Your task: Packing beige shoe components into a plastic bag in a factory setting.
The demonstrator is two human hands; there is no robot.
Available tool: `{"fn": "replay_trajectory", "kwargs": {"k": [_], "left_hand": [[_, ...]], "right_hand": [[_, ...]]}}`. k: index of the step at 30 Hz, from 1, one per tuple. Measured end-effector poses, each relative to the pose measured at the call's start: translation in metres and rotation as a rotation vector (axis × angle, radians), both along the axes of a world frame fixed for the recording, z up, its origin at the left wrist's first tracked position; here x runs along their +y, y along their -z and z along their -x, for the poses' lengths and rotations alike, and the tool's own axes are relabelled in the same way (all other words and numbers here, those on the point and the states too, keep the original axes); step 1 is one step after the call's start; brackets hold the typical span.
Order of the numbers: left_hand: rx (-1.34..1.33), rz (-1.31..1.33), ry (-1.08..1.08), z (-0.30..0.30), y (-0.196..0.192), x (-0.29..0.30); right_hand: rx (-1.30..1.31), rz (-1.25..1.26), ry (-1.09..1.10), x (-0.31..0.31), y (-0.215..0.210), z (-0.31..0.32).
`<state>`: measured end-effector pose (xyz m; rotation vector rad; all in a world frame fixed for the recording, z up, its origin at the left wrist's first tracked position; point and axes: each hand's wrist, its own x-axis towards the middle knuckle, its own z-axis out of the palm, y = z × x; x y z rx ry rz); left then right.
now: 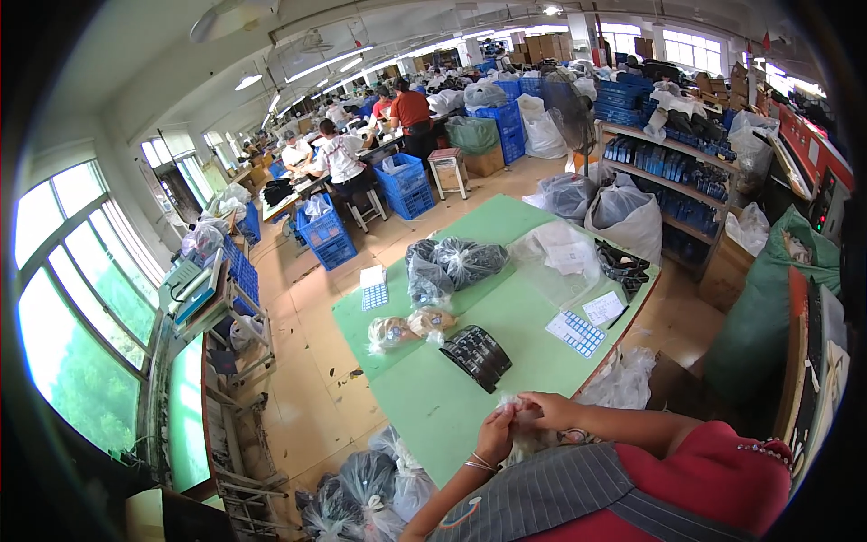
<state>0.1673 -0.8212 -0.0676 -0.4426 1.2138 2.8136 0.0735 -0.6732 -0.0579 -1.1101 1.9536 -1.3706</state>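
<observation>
Head view, small clear bag (517, 406) pinched between left hand (495, 435) and right hand (547, 408) — both grips closed on it.

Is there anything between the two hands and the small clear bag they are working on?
No. Both the left hand and the right hand already touch the small clear bag; nothing visible stands between.

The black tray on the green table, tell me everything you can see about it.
The black tray looks like moulded plastic, ribbed into rows of narrow slots, dark and slightly glossy. It lies flat but skewed to the edges of the green table, just beyond the left hand and right hand, which do not touch it. Two small clear bags of tan pieces lie close on its far left side. Whether its slots hold anything cannot be told.
</observation>
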Motion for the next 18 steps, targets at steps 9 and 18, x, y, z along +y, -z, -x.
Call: {"fn": "replay_trajectory", "kwargs": {"k": [9, 18], "left_hand": [[0.265, 0.612, 0.545, -0.006, -0.022, -0.021], [0.073, -0.173, 0.123, -0.013, -0.014, -0.014]], "right_hand": [[-0.775, -0.118, -0.205, 0.003, -0.034, 0.016], [0.517, 0.245, 0.076, -0.009, -0.053, -0.019]]}}
